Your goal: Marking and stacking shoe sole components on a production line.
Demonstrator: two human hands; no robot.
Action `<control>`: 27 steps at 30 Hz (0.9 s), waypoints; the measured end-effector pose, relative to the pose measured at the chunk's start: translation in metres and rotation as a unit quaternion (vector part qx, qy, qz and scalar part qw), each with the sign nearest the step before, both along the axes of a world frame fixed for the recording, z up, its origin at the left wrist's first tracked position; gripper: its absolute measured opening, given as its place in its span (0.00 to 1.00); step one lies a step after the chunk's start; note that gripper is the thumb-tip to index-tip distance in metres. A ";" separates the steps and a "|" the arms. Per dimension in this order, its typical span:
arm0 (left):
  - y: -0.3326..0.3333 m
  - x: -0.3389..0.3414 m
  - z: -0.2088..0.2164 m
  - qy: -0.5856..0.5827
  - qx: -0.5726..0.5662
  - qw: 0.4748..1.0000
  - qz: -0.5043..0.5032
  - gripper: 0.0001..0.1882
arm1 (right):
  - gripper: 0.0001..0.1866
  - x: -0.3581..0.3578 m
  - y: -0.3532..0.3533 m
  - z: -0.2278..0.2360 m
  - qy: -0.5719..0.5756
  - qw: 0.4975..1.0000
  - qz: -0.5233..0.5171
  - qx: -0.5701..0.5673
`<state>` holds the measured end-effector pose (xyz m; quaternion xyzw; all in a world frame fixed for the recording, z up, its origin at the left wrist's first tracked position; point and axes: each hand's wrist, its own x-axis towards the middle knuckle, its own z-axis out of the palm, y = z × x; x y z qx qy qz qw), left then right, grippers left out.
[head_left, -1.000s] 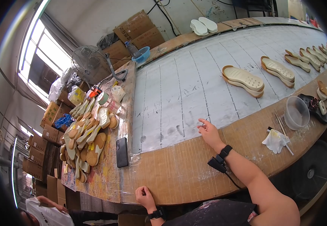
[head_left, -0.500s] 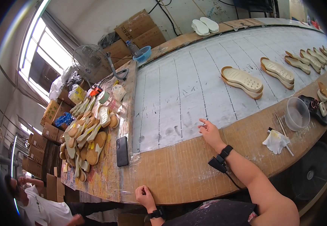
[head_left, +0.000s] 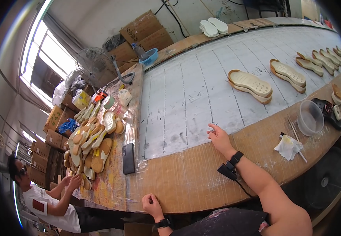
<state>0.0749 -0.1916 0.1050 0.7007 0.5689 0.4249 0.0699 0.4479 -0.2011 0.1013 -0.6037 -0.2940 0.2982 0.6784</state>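
My right hand (head_left: 219,138) rests over the near edge of a grey belt (head_left: 174,102) marked with dashed lines, index finger stretched out and the others loosely bent, holding nothing. Lower left, my left hand (head_left: 152,206) lies curled at the front edge of the cardboard-covered table border (head_left: 182,177); no object shows in it. Beyond the right hand, a cream shoe sole with a tan rim (head_left: 251,84) sits on the belt, stacked on another. A second stack of soles (head_left: 288,74) lies farther right, followed by several more in a row.
Left of the belt are a black phone (head_left: 128,158) and a heap of soles (head_left: 101,155), where a co-worker (head_left: 52,208) stands. To the right lie a clear plastic tub (head_left: 310,118) and a stained white cloth (head_left: 287,147). White soles (head_left: 213,27) stand on the far border.
The soles on the belt have shifted slightly left. The co-worker has come further into view, hands now at the heap of soles. My own hands have hardly moved.
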 end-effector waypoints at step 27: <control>-0.007 0.004 0.004 0.004 -0.015 1.000 0.000 0.02 | 0.20 0.006 -0.006 0.002 0.003 1.000 0.000 0.001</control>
